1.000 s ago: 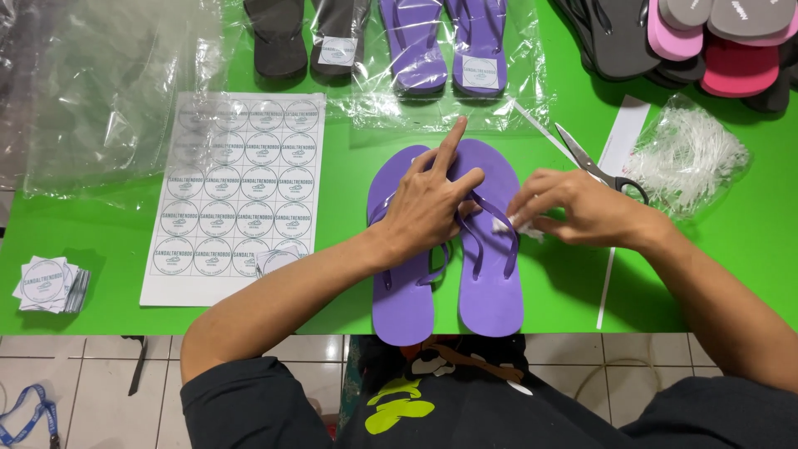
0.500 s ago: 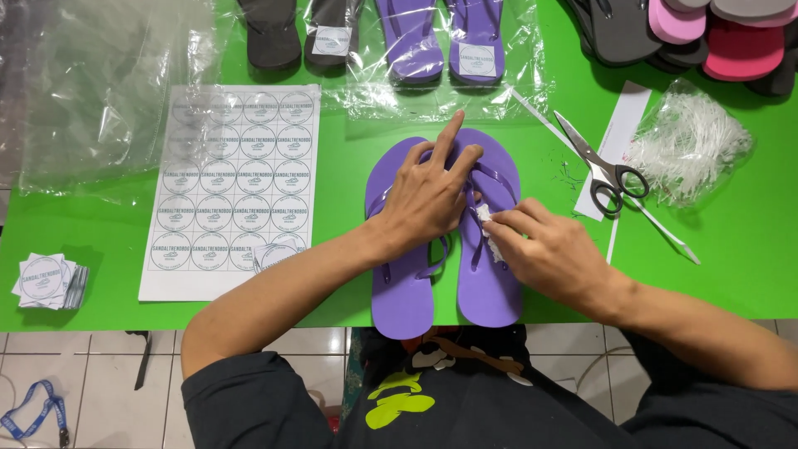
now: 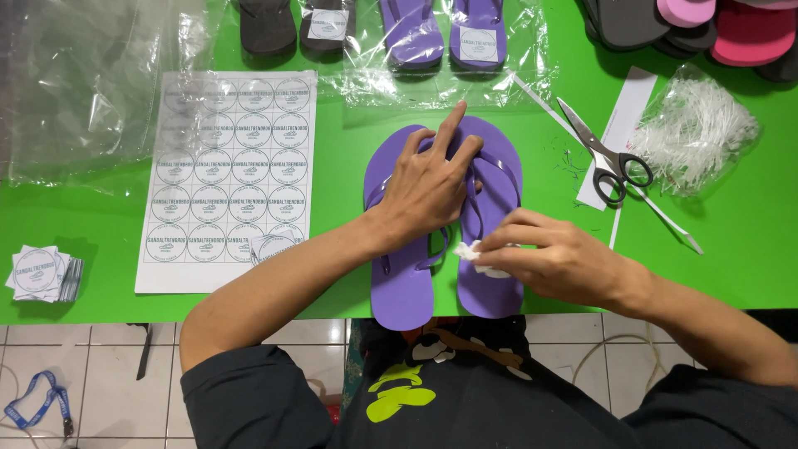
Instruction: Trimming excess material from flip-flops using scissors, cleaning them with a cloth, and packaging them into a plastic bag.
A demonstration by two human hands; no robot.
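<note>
Purple flip-flops (image 3: 445, 241) side by side, soles down, at near edge of green table (image 3: 349, 116). Left hand (image 3: 428, 187) spread flat over straps, pinning pair steady. Right hand (image 3: 553, 258) pinching small white label (image 3: 482, 256) against right sandal's heel, fingers pressed together. Sticker sheet (image 3: 229, 179) just left, within reach; scissors (image 3: 611, 162) and white tie bundle (image 3: 694, 129) right. Bagged sandals (image 3: 445, 37) beyond.

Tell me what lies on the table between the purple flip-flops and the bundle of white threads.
In the head view, scissors lie between the purple flip-flops and white threads, over a white paper strip.
</note>
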